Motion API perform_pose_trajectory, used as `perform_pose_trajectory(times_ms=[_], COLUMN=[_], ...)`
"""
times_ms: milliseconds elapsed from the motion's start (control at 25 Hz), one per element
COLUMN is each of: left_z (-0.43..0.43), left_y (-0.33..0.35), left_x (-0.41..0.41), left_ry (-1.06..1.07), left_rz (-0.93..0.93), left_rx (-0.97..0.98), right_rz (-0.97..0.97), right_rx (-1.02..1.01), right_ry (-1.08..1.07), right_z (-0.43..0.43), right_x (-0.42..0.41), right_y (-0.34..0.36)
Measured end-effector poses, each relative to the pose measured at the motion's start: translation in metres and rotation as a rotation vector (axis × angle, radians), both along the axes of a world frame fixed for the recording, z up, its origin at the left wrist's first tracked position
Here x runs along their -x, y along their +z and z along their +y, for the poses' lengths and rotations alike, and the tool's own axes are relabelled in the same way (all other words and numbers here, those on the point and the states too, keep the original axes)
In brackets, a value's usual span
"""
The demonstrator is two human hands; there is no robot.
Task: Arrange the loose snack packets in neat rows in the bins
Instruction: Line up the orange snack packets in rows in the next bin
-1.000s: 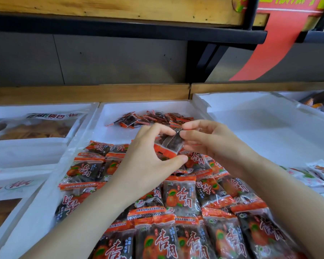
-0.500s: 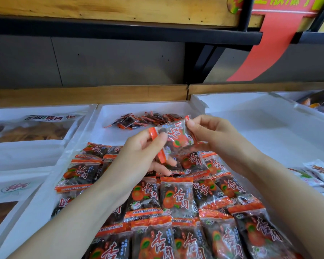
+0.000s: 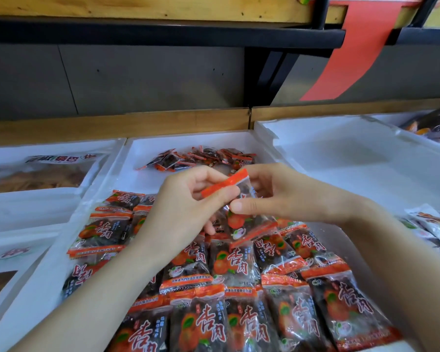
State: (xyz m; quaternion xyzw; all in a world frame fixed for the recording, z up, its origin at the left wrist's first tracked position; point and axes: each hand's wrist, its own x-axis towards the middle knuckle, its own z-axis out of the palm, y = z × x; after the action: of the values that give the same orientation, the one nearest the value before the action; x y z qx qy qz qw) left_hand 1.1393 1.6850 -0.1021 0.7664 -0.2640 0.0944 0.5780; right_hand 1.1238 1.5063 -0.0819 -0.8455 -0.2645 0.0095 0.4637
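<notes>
White foam bin (image 3: 148,179) seen at centre. Near half filled with rows of packets (image 3: 234,265), laid flat, overlapped, labels up. Loose pile (image 3: 198,158) heaped at far end, well apart from rows. Left hand (image 3: 186,209) and right hand (image 3: 292,196) raised over far edge of rows. Single packet (image 3: 248,224) gripped by both: top orange seal pinched by left thumb and fingers, body pinched under right thumb, lower seal tilted, just above rows.
</notes>
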Motion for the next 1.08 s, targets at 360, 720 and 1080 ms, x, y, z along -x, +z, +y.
perform_pose_trajectory(times_ms=[360,720,1080], left_z=[0.008,0.012,0.008], left_y=[-0.015,-0.026,-0.027], left_x=[-0.003,-0.01,-0.005], left_ry=[-0.226,-0.191,-0.174], left_rz=[-0.186,-0.244,-0.297], left_rx=[-0.857,-0.936,-0.959], right_rz=[0.084,0.245,0.206], right_rx=[0.17,0.248,0.513], right_ry=[-0.409,-0.196,-0.014], right_z=[-0.035,-0.038,-0.034], right_x=[-0.01,-0.008,-0.007], right_y=[0.007,0.002,-0.002])
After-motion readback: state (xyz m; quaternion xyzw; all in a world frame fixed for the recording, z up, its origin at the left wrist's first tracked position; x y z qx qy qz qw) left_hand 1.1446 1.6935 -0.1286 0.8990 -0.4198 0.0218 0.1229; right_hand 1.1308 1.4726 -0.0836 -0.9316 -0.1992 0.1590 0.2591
